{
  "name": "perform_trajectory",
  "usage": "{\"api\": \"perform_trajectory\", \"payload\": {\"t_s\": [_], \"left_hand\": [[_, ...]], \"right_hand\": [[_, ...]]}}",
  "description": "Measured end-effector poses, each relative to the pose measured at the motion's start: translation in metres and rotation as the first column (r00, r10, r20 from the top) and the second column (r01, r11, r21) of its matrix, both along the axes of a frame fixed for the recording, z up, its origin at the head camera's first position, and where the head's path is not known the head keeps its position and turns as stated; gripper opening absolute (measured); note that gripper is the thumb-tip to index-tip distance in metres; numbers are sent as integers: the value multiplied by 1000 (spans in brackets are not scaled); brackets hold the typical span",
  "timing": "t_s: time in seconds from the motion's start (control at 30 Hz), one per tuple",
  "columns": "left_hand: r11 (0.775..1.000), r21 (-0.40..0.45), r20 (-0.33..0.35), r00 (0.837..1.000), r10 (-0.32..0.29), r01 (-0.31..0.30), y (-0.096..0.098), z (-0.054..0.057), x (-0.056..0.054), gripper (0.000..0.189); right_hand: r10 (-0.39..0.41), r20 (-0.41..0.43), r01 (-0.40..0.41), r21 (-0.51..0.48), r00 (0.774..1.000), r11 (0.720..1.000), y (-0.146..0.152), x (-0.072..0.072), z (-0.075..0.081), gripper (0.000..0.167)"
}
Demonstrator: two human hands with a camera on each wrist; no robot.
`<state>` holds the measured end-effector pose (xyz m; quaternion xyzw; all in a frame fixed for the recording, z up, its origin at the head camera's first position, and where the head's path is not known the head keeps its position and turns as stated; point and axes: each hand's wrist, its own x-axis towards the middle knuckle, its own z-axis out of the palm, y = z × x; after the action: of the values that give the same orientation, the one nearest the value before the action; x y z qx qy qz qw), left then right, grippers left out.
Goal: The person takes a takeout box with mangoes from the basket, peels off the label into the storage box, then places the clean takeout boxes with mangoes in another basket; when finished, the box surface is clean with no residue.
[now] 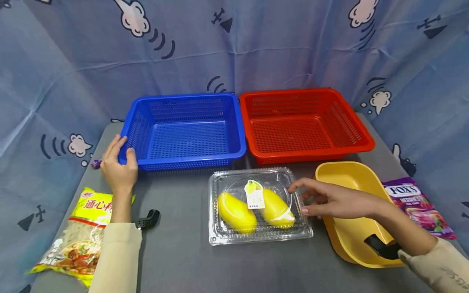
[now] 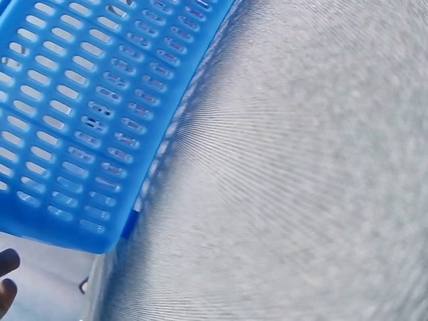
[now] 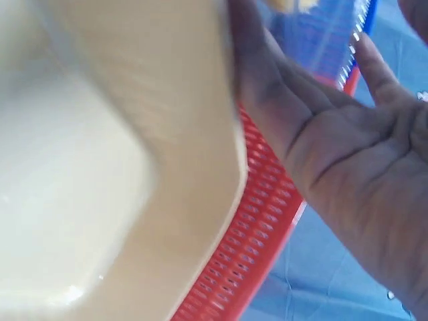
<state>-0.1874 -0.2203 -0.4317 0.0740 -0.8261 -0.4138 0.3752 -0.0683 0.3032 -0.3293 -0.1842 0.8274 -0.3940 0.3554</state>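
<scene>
My left hand (image 1: 119, 167) is at the near left corner of a blue basket (image 1: 190, 158), fingers along its outer side and thumb near the front. In the left wrist view, fingertips (image 2: 8, 262) show just off the basket's perforated wall (image 2: 87, 107). At the right edge of a clear plastic clamshell box (image 1: 234, 240) is my right hand (image 1: 329, 199), with its index finger over the rim and thumb by the side. Two yellow mangoes (image 1: 237, 213) lie inside the box under a small label (image 1: 255, 199). The right wrist view shows the palm (image 3: 361, 160) and spread fingers.
A red basket (image 1: 307, 154) stands right of the blue one. Beneath my right forearm is a yellow tub (image 1: 340, 232). A purple FOX'S candy bag (image 1: 410, 195) lies far right. A pasta bag (image 1: 80, 240) lies left, partly behind my left sleeve; a small purple item (image 1: 96, 164) sits beside the blue basket.
</scene>
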Motion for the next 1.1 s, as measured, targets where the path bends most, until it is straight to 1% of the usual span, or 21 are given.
{"api": "perform_trajectory", "payload": {"t_s": [0.07,0.13,0.23,0.27,0.33,0.4,0.47,0.5,0.57,0.6,0.67,0.7,0.87,1.0,1.1], "left_hand": [[1000,-1,-9,1000,-5,5,0,2,0,42],[1000,4,-21,1000,-15,15,1,6,1,42],[999,7,-62,997,-41,42,5,16,3,43],[998,2,-74,996,-56,56,8,21,5,44],[995,-10,-119,987,-103,103,14,32,7,42],[985,-35,-155,973,-171,167,22,43,9,40],[967,-70,-188,948,-255,246,33,52,11,38],[954,-83,-203,932,-300,289,38,55,12,37],[923,-115,-214,899,-383,366,49,60,14,35],[907,-128,-216,881,-421,402,54,62,15,35],[872,-147,-214,846,-489,467,65,63,17,34],[854,-156,-211,828,-519,496,71,64,18,35],[760,-209,-153,747,-647,616,95,60,22,36],[686,-223,-91,686,-722,693,112,54,27,36],[626,-222,-54,631,-774,748,123,50,32,34]], "right_hand": [[24,13,-24,12,1000,1000,3,-2,7,56],[47,23,-47,5,999,999,7,-4,13,61],[56,13,-56,17,998,998,11,-8,24,66],[62,-8,-61,24,998,998,11,-9,28,66],[76,-88,-71,56,993,996,10,-13,33,63],[94,-203,-79,82,975,994,5,-16,37,57],[101,-321,-80,78,942,994,-1,-19,38,50],[103,-369,-82,72,924,994,-4,-21,38,47],[103,-427,-93,45,898,995,-11,-26,37,41],[105,-443,-103,28,890,994,-14,-28,36,39],[103,-457,-111,10,884,994,-20,-32,34,37],[102,-456,-112,5,884,994,-24,-34,33,36],[77,-459,-94,-14,885,996,-43,-43,25,35],[60,-489,-75,-10,870,997,-58,-47,15,36],[55,-520,-65,-1,853,998,-67,-49,8,36]]}}
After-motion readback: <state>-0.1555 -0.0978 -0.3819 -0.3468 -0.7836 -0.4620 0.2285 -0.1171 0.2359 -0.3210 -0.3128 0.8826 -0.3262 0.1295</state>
